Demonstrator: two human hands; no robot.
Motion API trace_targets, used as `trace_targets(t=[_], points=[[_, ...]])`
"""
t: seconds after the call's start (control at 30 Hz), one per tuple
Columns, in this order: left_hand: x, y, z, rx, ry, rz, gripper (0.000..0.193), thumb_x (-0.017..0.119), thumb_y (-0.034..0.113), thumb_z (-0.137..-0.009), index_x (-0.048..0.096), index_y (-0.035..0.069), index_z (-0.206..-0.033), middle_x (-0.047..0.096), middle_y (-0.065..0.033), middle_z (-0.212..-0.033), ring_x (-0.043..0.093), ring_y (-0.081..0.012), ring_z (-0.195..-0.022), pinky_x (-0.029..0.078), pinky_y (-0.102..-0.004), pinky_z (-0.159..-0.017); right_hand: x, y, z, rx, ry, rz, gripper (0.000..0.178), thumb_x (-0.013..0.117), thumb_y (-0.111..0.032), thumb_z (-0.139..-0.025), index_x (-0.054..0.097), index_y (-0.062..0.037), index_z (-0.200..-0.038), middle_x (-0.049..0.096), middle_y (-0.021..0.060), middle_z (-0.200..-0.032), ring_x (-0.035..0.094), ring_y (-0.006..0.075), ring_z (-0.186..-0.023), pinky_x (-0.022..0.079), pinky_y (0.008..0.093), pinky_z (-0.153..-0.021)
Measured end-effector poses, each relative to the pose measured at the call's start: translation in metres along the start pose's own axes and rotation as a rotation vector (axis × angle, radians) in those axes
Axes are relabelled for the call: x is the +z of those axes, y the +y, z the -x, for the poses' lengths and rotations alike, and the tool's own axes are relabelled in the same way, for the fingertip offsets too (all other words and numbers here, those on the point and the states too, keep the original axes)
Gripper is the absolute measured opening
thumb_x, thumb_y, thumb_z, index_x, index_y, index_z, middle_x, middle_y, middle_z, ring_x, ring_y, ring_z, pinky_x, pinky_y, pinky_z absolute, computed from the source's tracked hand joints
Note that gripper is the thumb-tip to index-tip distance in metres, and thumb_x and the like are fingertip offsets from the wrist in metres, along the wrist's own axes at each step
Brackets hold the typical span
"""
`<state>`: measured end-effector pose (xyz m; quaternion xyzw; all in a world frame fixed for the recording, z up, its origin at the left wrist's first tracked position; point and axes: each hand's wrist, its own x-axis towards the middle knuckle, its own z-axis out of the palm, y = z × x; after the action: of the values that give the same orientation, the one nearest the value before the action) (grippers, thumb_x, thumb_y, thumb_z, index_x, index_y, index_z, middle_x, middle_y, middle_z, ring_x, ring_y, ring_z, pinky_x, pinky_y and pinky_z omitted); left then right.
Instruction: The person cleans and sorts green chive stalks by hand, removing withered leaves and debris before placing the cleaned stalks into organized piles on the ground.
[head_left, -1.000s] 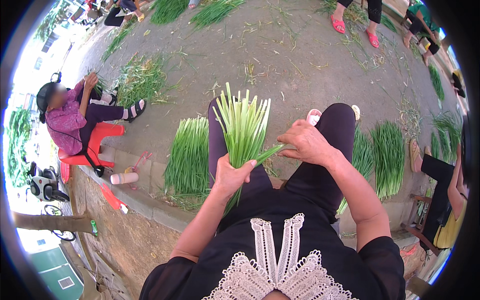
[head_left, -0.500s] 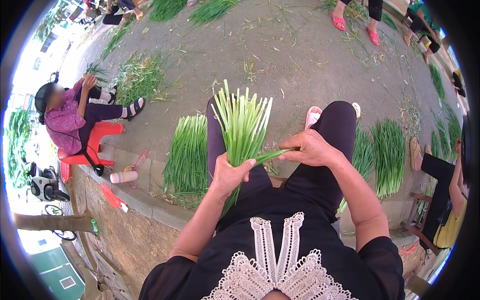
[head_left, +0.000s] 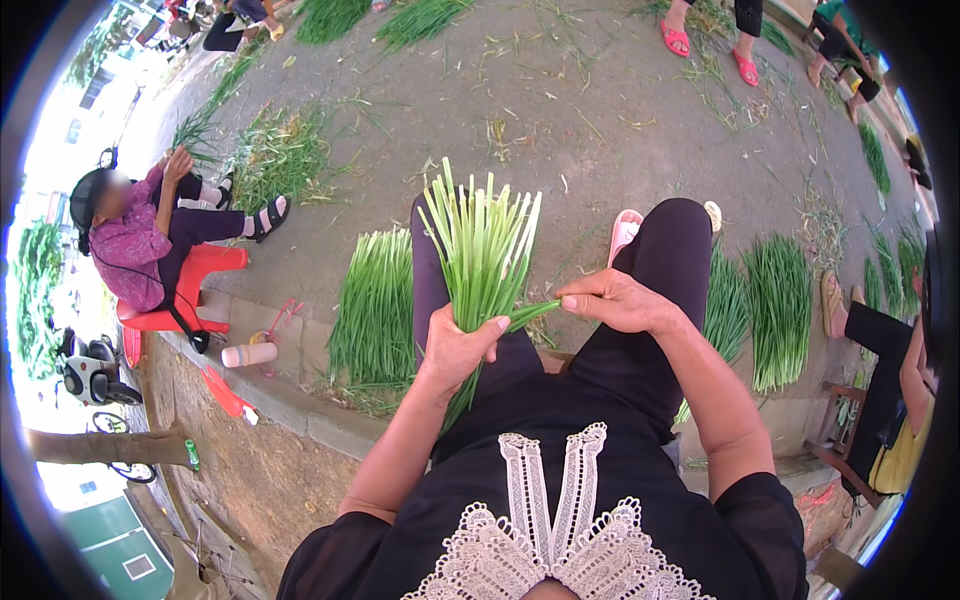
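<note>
A thick bunch of garlic chives (head_left: pixel 482 250) stands up between my knees, pale stem ends at the top and green leaves hanging down into my lap. My left hand (head_left: pixel 462 345) is wrapped round its lower part, thumb across the front. To the right, my right hand (head_left: pixel 618 298) pinches the end of a few green leaves (head_left: pixel 534 312) that stick out sideways from the bunch beside my left thumb. The lower leaves are partly hidden behind my left hand and wrist.
Laid-out chives lie left of my legs (head_left: pixel 372 310) and right of them (head_left: pixel 778 310). A person on a red stool (head_left: pixel 205 262) handles greens at the left. A pink bottle (head_left: pixel 249 354) lies by the kerb. Loose trimmings (head_left: pixel 280 150) litter the ground; other people sit farther off.
The leaf tips that poked past my right fingers no longer show beyond them; the pinch is now at their end. My left hand and the bunch have stayed almost in place.
</note>
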<state>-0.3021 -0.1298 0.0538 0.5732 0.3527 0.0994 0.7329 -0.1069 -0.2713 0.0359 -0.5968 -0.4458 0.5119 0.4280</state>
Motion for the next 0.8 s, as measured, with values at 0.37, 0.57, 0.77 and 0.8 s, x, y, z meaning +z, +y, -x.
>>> trace_targets(t=[0.37, 0.57, 0.77, 0.8], points=[[-0.001, -0.004, -0.002, -0.013, -0.016, -0.005, 0.01, 0.062, 0.001, -0.077, 0.056, -0.002, -0.084, 0.055, -0.0023, -0.065, 0.048, -0.0066, -0.046, 0.039, -0.0205, -0.041, 0.008, 0.016, -0.001, 0.103, 0.042, -0.259, 0.029, 0.05, -0.027, -0.089, 0.06, -0.0015, -0.097, 0.052, -0.0014, -0.07, 0.044, 0.0077, -0.069, 0.037, 0.0232, -0.062], [0.0, -0.004, -0.002, -0.015, -0.006, -0.03, 0.009, 0.062, 0.0, -0.077, 0.056, -0.002, -0.083, 0.055, -0.0019, -0.063, 0.047, -0.0063, -0.046, 0.039, -0.0205, -0.041, 0.008, 0.024, -0.006, 0.105, 0.046, -0.259, 0.026, 0.047, -0.026, -0.089, 0.059, -0.0026, -0.085, 0.048, -0.0034, -0.066, 0.04, 0.0065, -0.063, 0.034, 0.0223, -0.057], [0.001, -0.004, -0.003, -0.025, 0.006, -0.047, 0.009, 0.061, 0.0, -0.076, 0.056, -0.003, -0.083, 0.055, -0.0018, -0.063, 0.047, -0.0061, -0.045, 0.038, -0.0205, -0.041, 0.005, 0.031, -0.013, 0.02, 0.194, -0.252, 0.027, 0.047, -0.024, -0.089, 0.056, -0.0009, -0.078, 0.047, -0.0034, -0.065, 0.04, 0.0057, -0.061, 0.035, 0.0229, -0.056], [0.001, -0.003, -0.003, -0.026, 0.006, -0.051, 0.009, 0.061, 0.0, -0.076, 0.056, -0.003, -0.083, 0.055, -0.0017, -0.063, 0.047, -0.0061, -0.045, 0.038, -0.0206, -0.041, 0.002, 0.035, -0.014, 0.003, 0.185, -0.228, 0.027, 0.047, -0.023, -0.089, 0.056, -0.0003, -0.078, 0.047, -0.003, -0.065, 0.04, 0.0058, -0.061, 0.035, 0.0229, -0.056]])
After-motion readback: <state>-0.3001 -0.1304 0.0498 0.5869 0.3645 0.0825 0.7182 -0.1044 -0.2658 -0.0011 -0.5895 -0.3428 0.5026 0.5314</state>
